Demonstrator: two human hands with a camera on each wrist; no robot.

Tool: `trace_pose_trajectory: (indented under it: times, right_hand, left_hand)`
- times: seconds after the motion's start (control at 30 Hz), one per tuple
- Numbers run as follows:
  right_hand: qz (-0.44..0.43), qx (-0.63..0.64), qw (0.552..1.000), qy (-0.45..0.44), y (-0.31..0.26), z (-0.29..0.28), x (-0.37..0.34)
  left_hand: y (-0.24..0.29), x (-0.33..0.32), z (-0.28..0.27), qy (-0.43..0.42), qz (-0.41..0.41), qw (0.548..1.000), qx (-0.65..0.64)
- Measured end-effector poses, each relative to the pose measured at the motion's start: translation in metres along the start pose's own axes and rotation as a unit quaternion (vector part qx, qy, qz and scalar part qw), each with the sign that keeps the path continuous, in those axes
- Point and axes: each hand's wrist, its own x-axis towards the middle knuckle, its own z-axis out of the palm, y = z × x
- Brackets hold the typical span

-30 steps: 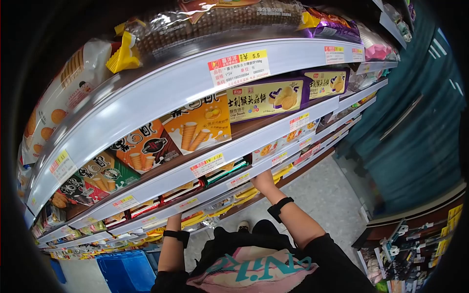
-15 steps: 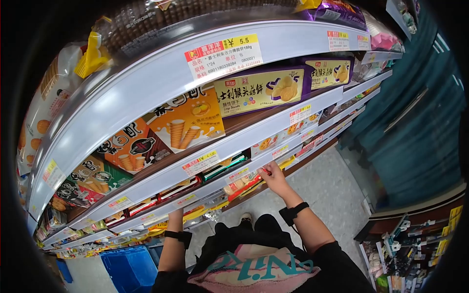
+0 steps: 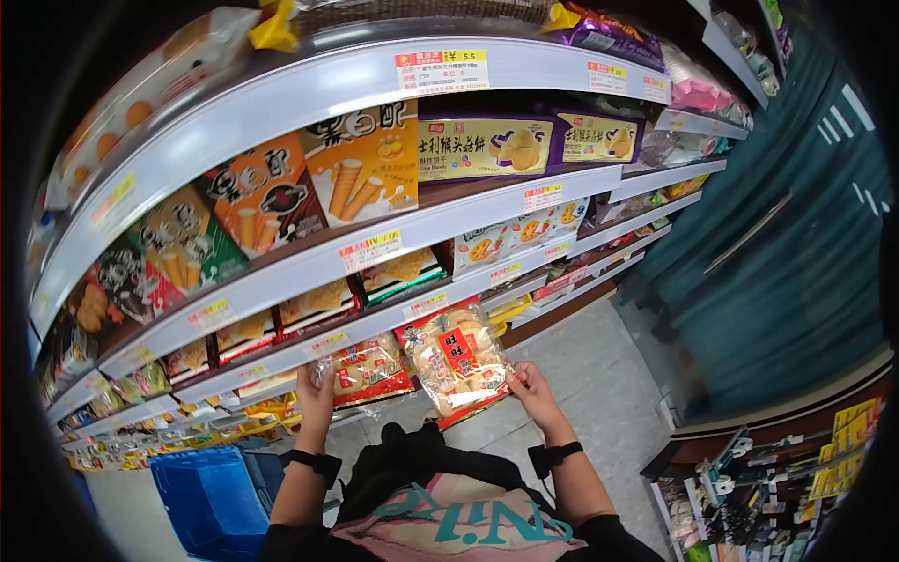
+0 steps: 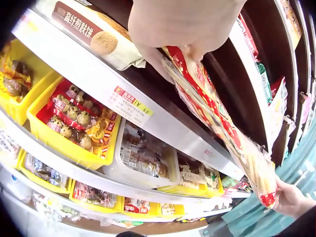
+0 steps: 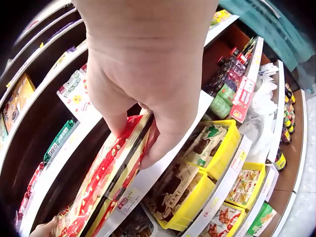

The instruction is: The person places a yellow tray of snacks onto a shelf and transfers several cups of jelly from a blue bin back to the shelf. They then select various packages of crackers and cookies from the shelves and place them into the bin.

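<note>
Two clear-and-red bags of round, pale rice crackers are held side by side in front of the shelf. My left hand (image 3: 316,398) grips the left end of the smaller-looking left rice cracker bag (image 3: 375,375). At the right, my right hand (image 3: 532,389) pinches the lower right edge of the other rice cracker bag (image 3: 461,361), which tilts and shows its front. From the left wrist view, the bags (image 4: 217,108) appear edge-on, stretching from the left hand (image 4: 187,24) to the right. In the right wrist view, fingers and thumb of the right hand (image 5: 143,89) straddle a bag's edge (image 5: 106,173).
Curved shelves (image 3: 281,290) with boxed biscuits (image 3: 487,145) rise ahead. Lower shelves hold yellow bins (image 4: 74,128) of packaged snacks. A blue crate (image 3: 211,501) stands on the floor at lower left, and a teal curtain (image 3: 758,225) hangs at right.
Both hands were partly hidden at the lower shelf a second ago. The right hand drew a red bag out at the shelf edge; now two bags are out in front, one in each hand.
</note>
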Motion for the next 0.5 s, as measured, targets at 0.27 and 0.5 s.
trace_pose_trajectory:
  times: [0.27, 0.5]
  right_hand:
    - [-0.022, -0.022, 0.995, 0.095, 0.036, -0.033, -0.112]
    - [-0.018, -0.022, 0.985, 0.17, 0.062, -0.039, -0.216]
  left_hand:
    - [0.017, -0.083, 0.01, -0.092, -0.011, 0.996, 0.007]
    - [0.016, -0.167, 0.007, -0.179, -0.032, 0.981, -0.064]
